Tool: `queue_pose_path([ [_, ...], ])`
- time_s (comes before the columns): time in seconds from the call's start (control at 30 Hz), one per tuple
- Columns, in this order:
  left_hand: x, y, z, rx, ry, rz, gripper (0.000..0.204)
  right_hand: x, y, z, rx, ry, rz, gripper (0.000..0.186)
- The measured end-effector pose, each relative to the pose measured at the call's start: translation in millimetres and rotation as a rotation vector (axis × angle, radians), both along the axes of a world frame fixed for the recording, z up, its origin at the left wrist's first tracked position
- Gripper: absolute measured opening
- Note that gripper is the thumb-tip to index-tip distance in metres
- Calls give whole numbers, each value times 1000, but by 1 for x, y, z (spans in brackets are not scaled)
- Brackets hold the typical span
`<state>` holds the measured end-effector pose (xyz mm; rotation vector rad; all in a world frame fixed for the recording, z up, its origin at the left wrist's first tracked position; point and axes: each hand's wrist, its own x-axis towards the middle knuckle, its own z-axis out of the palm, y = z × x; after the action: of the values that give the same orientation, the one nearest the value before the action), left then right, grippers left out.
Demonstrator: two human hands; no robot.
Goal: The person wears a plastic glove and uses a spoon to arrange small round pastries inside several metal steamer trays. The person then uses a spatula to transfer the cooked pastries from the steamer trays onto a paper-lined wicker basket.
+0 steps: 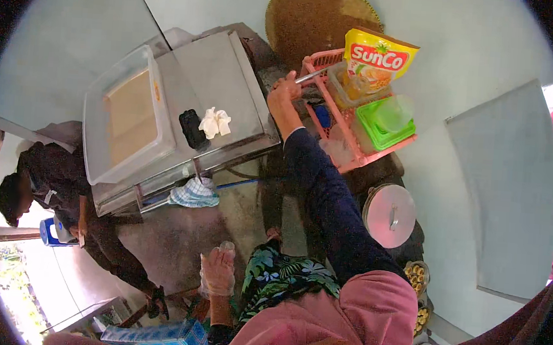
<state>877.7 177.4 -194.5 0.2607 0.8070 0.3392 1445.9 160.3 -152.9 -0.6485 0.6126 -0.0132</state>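
Observation:
My right hand [284,93] reaches far forward, its fingers closed round a slim metal handle [310,77]. The other end of that handle goes toward the pink plastic rack [349,136], and its kind does not show. In the rack's upper tier stands a clear tub [338,95], with a yellow pouch [377,64] upright in it. Beside it sits a bright green container [385,130] with a translucent bowl on top. Low near my body, my left hand [218,272] wears a clear plastic glove. Its fingers look curled together; something clear at their tips is too small to make out.
A metal table [216,72] holds a large clear plastic bin [167,136], a black item [193,129] and crumpled white tissue [215,123]. A checked cloth [195,193] hangs below. Right stands a lidded pot [389,216]. A person in dark clothes [58,176] is at the left.

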Motion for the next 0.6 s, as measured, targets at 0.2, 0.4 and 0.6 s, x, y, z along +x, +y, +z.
queue_pose_path([
  [0.2, 10, -8, -10, -35, -30, 32, 47, -6, 43, 16, -197, -209, -3, 30],
  [0.4, -18, -11, -7, -8, -139, 125, 38, -103, 45, 23, -881, -697, 290, 24],
  [0.6, -82, -54, -22, 228, -196, 51, 31, -269, -65, 28, -521, -791, 567, 20],
])
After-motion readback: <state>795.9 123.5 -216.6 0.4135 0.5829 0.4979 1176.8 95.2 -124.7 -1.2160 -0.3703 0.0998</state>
